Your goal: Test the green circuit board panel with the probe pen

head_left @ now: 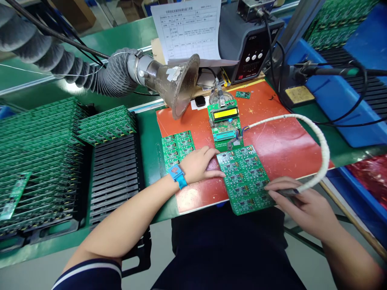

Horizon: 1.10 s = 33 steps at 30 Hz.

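Note:
A green circuit board panel (244, 179) with rows of small repeated circuits lies tilted at the mat's front edge, partly overhanging it. My left hand (201, 165), with a blue wrist strap (177, 176), holds the panel's left edge between thumb and fingers. In my right hand (305, 207) is a dark pen-like probe (288, 192) on a white-wrapped cable (323, 149); its tip is at the panel's right side, and contact cannot be made out. Behind the panel stands a programmer board (225, 125) with a lit yellow display (225, 114). Another circuit board panel (178, 147) lies beyond my left wrist.
Racks of upright boards (39, 161) and a black slotted rack (116, 173) stand left. A fume hose funnel (181, 86) hangs above the red mat (290, 149). A soldering station (248, 44) is behind. Blue bins (341, 100) and dark cables are right.

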Each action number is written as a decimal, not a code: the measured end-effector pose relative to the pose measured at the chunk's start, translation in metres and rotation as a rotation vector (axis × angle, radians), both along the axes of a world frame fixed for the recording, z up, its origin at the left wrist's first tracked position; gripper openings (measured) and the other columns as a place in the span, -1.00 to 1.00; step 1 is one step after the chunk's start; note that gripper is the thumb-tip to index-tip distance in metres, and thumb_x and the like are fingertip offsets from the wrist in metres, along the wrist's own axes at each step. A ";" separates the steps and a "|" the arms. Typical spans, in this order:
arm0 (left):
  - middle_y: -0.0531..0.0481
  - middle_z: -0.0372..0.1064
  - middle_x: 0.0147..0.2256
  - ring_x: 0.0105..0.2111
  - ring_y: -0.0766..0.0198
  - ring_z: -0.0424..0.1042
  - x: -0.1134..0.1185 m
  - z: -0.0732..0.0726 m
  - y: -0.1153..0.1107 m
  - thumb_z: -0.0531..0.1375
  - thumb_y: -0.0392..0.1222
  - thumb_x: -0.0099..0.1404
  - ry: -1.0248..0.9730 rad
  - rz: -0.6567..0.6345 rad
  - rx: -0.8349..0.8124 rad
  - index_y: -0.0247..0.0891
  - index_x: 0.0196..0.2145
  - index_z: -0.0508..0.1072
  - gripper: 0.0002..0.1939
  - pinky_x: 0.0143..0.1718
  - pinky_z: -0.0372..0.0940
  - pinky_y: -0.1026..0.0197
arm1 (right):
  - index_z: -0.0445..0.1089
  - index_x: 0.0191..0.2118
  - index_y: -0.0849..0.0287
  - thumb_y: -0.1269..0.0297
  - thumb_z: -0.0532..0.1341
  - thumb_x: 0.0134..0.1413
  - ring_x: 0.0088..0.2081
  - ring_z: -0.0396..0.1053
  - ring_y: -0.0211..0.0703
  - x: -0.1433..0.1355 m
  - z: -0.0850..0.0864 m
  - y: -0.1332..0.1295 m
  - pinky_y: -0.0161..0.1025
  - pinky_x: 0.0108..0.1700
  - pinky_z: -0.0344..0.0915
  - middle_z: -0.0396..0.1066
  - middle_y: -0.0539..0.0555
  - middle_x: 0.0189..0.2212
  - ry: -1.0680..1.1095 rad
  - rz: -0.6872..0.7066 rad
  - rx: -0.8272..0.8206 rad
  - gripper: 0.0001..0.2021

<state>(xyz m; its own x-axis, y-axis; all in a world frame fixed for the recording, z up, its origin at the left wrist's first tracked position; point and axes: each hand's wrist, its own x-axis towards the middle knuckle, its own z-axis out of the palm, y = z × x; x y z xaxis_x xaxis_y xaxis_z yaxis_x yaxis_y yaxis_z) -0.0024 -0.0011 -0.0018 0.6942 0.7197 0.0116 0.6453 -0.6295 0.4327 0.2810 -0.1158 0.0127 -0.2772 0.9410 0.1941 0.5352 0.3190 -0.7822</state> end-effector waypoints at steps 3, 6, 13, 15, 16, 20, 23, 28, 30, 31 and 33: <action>-0.17 0.35 -0.15 -0.21 0.09 0.44 0.000 0.001 0.000 0.03 0.44 0.17 0.003 0.000 0.005 -0.32 0.03 0.25 -0.22 -0.22 0.36 0.08 | 0.38 -0.20 0.09 0.42 0.17 0.17 -0.27 0.43 -0.17 0.000 0.000 0.000 -0.27 -0.25 0.38 0.40 0.07 -0.27 0.003 0.005 -0.001 -0.88; -0.17 0.36 -0.16 -0.21 0.10 0.44 0.000 0.001 0.000 0.03 0.44 0.18 0.000 0.000 0.018 -0.32 0.02 0.26 -0.23 -0.23 0.37 0.09 | 0.39 -0.19 0.09 0.42 0.18 0.16 -0.27 0.44 -0.17 -0.001 0.000 0.001 -0.27 -0.25 0.39 0.41 0.07 -0.28 0.003 0.005 0.012 -0.87; -0.17 0.37 -0.17 -0.22 0.10 0.44 0.000 0.001 0.000 0.03 0.41 0.20 -0.014 -0.004 0.022 -0.31 0.01 0.26 -0.27 -0.24 0.36 0.10 | 0.40 -0.23 0.09 0.40 0.18 0.15 -0.30 0.45 -0.13 -0.003 0.001 0.002 -0.24 -0.27 0.40 0.43 0.09 -0.31 0.008 -0.008 0.018 -0.90; -0.17 0.36 -0.16 -0.22 0.10 0.44 0.000 0.001 0.000 0.03 0.41 0.21 -0.011 -0.003 0.016 -0.31 0.02 0.26 -0.27 -0.23 0.36 0.10 | 0.40 -0.23 0.09 0.39 0.18 0.15 -0.30 0.45 -0.13 -0.003 0.002 0.003 -0.24 -0.27 0.40 0.44 0.08 -0.31 0.008 -0.012 0.019 -0.90; -0.17 0.36 -0.16 -0.21 0.10 0.43 0.000 0.001 0.000 0.03 0.41 0.21 -0.010 -0.003 0.013 -0.31 0.02 0.25 -0.27 -0.23 0.36 0.10 | 0.40 -0.23 0.08 0.39 0.18 0.15 -0.30 0.45 -0.13 -0.003 0.002 0.003 -0.23 -0.27 0.41 0.44 0.08 -0.31 0.008 -0.015 0.019 -0.90; -0.18 0.35 -0.15 -0.21 0.10 0.43 0.001 0.001 0.000 0.03 0.40 0.21 -0.006 -0.004 0.008 -0.30 0.02 0.24 -0.28 -0.22 0.36 0.08 | 0.40 -0.23 0.08 0.39 0.18 0.15 -0.31 0.46 -0.13 -0.004 0.002 0.003 -0.24 -0.28 0.41 0.44 0.07 -0.32 0.008 -0.018 0.023 -0.90; -0.18 0.35 -0.16 -0.21 0.10 0.43 0.000 0.000 0.000 0.03 0.40 0.21 -0.006 -0.006 0.008 -0.30 0.02 0.24 -0.28 -0.23 0.36 0.08 | 0.40 -0.23 0.09 0.40 0.18 0.15 -0.30 0.45 -0.15 -0.004 0.002 0.003 -0.25 -0.26 0.40 0.43 0.07 -0.31 0.000 -0.010 0.032 -0.90; -0.18 0.35 -0.15 -0.20 0.09 0.43 -0.001 -0.001 0.000 0.04 0.41 0.19 -0.006 -0.003 0.006 -0.31 0.03 0.24 -0.25 -0.21 0.36 0.07 | 0.40 -0.22 0.08 0.40 0.18 0.15 -0.30 0.45 -0.15 -0.005 0.004 0.003 -0.25 -0.26 0.40 0.44 0.06 -0.32 -0.001 -0.012 0.034 -0.89; -0.18 0.36 -0.15 -0.20 0.09 0.43 -0.001 -0.001 0.000 0.04 0.41 0.19 -0.005 -0.003 0.010 -0.30 0.03 0.24 -0.26 -0.21 0.36 0.07 | 0.40 -0.23 0.08 0.39 0.18 0.15 -0.31 0.45 -0.15 -0.005 0.004 0.003 -0.25 -0.27 0.40 0.44 0.06 -0.32 -0.001 -0.015 0.034 -0.90; -0.18 0.36 -0.15 -0.20 0.09 0.43 -0.001 -0.001 0.000 0.04 0.41 0.20 -0.004 -0.004 0.012 -0.30 0.03 0.24 -0.26 -0.21 0.36 0.08 | 0.40 -0.23 0.08 0.39 0.18 0.15 -0.31 0.45 -0.15 -0.004 0.004 0.003 -0.25 -0.27 0.40 0.44 0.06 -0.32 -0.003 -0.015 0.032 -0.90; -0.18 0.36 -0.15 -0.20 0.10 0.43 0.000 0.000 0.000 0.04 0.40 0.21 -0.006 -0.005 0.015 -0.30 0.03 0.24 -0.28 -0.22 0.36 0.08 | 0.40 -0.23 0.08 0.38 0.18 0.15 -0.31 0.45 -0.14 -0.004 0.003 0.003 -0.24 -0.27 0.40 0.44 0.07 -0.32 -0.005 -0.018 0.027 -0.90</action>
